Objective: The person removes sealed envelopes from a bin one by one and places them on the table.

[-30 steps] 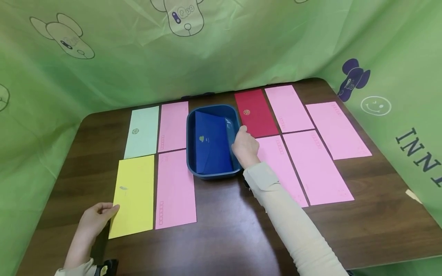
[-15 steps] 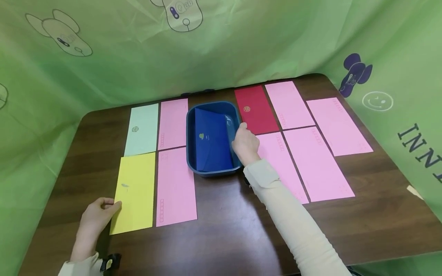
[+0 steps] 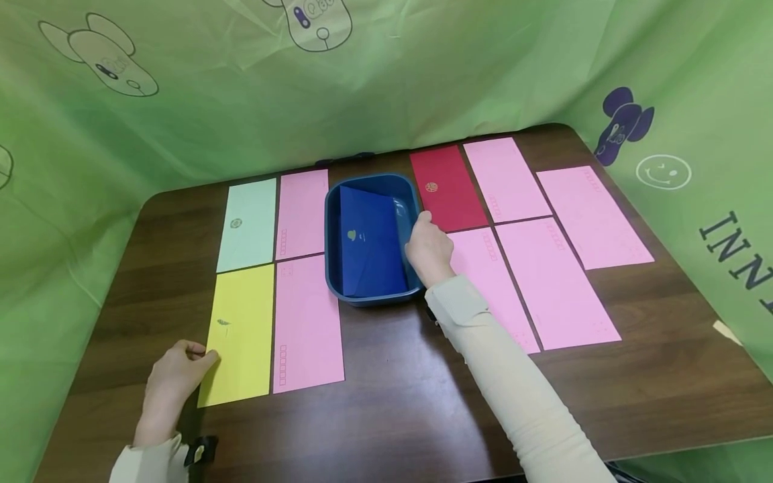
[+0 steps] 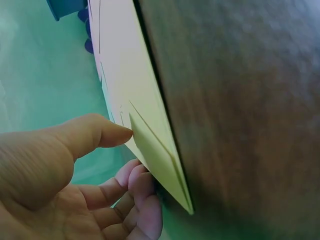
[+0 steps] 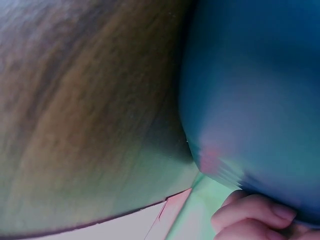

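In the head view my left hand (image 3: 176, 377) is at the left edge of a yellow envelope (image 3: 241, 335) lying on the table. The left wrist view shows the thumb on top of that envelope (image 4: 150, 135) and curled fingers at its edge, pinching it. My right hand (image 3: 431, 251) grips the right rim of a blue plastic tub (image 3: 377, 302). Inside the tub lies a dark blue envelope (image 3: 370, 251). In the right wrist view curled fingers (image 5: 255, 215) sit against the tub's wall (image 5: 250, 110).
A mint envelope (image 3: 247, 225) and pink envelopes (image 3: 308, 325) lie flat left of the tub. To its right are a red envelope (image 3: 447, 188) and several more pink envelopes (image 3: 558, 285). Green printed cloth (image 3: 241, 80) hangs behind the brown table (image 3: 386, 422).
My left hand has slid the yellow envelope slightly right, closer to the pink one beside it. The head view has tilted a little. The right hand keeps its grip on the tub.
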`<state>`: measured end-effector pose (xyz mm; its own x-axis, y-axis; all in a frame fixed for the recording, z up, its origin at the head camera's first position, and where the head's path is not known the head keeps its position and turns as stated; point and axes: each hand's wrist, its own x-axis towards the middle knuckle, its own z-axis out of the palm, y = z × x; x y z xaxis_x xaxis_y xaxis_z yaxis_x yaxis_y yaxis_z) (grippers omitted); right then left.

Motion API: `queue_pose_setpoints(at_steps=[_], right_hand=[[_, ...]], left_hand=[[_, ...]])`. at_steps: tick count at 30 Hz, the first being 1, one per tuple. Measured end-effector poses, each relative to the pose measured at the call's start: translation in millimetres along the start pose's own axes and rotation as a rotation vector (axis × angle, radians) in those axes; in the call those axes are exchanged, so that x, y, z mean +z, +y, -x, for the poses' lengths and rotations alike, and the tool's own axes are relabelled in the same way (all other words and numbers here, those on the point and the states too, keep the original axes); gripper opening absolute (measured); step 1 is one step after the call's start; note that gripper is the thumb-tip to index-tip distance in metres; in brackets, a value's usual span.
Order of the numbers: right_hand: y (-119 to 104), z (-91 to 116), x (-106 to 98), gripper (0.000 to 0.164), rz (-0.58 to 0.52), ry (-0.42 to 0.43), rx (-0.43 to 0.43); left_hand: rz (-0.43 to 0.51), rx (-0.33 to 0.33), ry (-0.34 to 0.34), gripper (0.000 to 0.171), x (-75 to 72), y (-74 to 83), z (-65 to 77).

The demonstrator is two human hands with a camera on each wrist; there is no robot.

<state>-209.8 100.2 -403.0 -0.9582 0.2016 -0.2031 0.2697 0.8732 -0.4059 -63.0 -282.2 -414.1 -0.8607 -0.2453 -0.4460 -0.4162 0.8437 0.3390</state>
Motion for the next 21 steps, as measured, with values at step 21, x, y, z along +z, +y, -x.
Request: queue_pose_setpoints(at_steps=[21], right_hand=[[-1.2, 0.4, -0.6, 0.033, 0.006, -0.005, 0.003]], left_hand=[[-0.002, 0.000, -0.078, 0.076, 0.7, -3.4, -8.8]])
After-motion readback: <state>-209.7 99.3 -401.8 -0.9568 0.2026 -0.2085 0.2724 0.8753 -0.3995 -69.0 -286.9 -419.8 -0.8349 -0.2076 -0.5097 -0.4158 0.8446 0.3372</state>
